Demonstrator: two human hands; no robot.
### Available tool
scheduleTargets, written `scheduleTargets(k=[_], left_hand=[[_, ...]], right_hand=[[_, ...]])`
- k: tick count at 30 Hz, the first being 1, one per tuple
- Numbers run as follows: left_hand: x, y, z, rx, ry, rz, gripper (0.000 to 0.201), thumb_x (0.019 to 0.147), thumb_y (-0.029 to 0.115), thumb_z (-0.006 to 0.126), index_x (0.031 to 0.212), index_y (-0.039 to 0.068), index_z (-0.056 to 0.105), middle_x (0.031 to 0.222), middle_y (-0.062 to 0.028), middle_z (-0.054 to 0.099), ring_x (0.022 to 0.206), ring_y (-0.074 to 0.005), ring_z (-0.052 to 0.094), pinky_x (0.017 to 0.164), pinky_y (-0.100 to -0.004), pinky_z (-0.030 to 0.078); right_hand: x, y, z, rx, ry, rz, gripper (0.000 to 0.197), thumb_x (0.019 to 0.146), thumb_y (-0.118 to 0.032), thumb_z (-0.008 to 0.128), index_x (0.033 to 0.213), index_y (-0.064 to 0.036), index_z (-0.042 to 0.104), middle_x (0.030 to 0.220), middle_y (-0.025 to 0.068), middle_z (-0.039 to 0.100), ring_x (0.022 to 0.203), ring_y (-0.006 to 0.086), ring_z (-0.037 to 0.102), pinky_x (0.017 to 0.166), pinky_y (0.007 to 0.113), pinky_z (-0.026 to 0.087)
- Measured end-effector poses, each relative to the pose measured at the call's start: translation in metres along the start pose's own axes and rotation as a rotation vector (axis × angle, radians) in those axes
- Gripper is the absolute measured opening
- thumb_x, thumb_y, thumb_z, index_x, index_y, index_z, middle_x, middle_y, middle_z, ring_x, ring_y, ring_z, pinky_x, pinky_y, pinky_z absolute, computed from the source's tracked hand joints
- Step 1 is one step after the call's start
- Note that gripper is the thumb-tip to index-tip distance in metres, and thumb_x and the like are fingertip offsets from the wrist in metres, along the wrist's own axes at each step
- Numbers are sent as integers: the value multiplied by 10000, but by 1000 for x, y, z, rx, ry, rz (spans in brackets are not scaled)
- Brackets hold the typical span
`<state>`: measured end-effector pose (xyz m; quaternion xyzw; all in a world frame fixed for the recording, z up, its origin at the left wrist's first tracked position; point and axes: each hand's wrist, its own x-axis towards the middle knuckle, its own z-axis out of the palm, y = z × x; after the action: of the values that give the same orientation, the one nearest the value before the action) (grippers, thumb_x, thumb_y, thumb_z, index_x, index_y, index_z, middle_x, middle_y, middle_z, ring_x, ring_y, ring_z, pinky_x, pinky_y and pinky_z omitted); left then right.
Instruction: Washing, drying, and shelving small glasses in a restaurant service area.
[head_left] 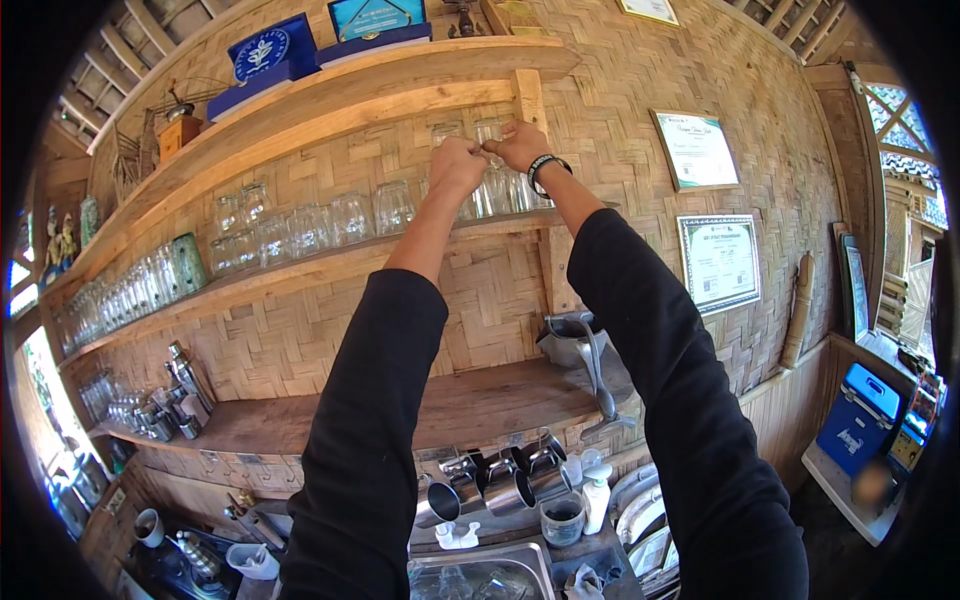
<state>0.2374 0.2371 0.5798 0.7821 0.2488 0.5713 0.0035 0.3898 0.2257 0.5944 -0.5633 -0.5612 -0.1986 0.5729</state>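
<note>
Drinking glasses [395, 207], upper centre: shelf [300, 268] looks mostly filled.
Left hand [457, 166] and right hand [520, 147] curl close together at the upper ones; cannot tell whether either grips. Glassware [455, 582] in the sink [470, 555], lower centre, seemingly remains.

Glasses [350, 218] stand on the middle shelf [290, 267], above the sink [543, 570].

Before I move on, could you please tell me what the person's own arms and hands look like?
Both arms wear plain black sleeves of loose cloth, ending partway along the forearm. The left hand and right hand are ungloved. Dark bands, at least one with light markings, circle the right wrist; nothing shows on the left wrist.
</note>
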Motion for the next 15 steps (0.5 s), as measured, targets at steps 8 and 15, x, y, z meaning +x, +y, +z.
scheduleTargets(k=[8, 15], left_hand=[[1, -4, 6, 56, -17, 6, 190, 764, 125, 671, 917, 54, 758, 964, -232, 693, 952, -358, 677, 837, -398, 535], [0, -4, 7, 82, 3, -18, 186, 764, 133, 668, 909, 62, 761, 952, -222, 698, 947, -361, 676, 842, -402, 536]], right_hand=[[4, 3, 1, -29, -61, -25, 541, 699, -495, 770, 979, -35, 721, 1016, 229, 693, 1002, 354, 663, 866, 417, 523], [15, 9, 7, -44, -102, -26, 551, 722, -498, 767, 1012, -33, 718, 1027, 226, 694, 1006, 362, 662, 870, 418, 524]])
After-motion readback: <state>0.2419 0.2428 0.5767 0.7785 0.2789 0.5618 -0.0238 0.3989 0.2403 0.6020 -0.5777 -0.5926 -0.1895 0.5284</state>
